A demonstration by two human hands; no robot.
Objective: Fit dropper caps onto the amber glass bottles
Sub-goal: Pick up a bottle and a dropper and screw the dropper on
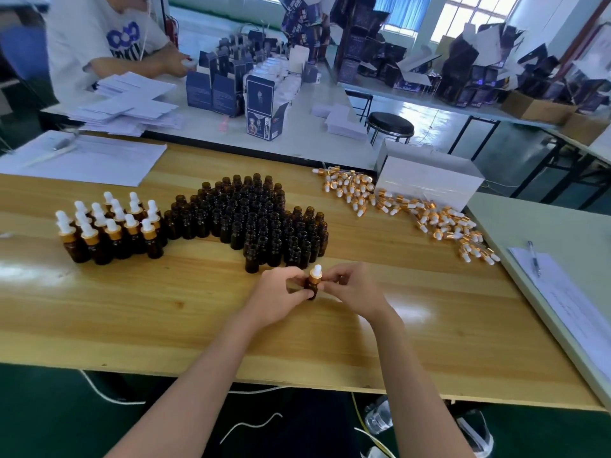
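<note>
An amber bottle (312, 289) stands upright between my hands, just above the wooden table (165, 312). My left hand (281, 292) grips its body. My right hand (350, 287) pinches the gold collar of the dropper cap (316, 273) with its white bulb on the bottle's neck. A large cluster of uncapped amber bottles (251, 219) stands behind my hands. To the left stands a group of capped bottles (112, 226). Loose dropper caps (413, 209) lie in a strewn pile at the right.
A white box (429, 176) sits behind the loose caps. Paper sheets (86, 160) lie at the back left, a clipboard sheet with a pen (534, 259) at the right. Another person (109, 38) works at the far table among blue cartons (261, 107).
</note>
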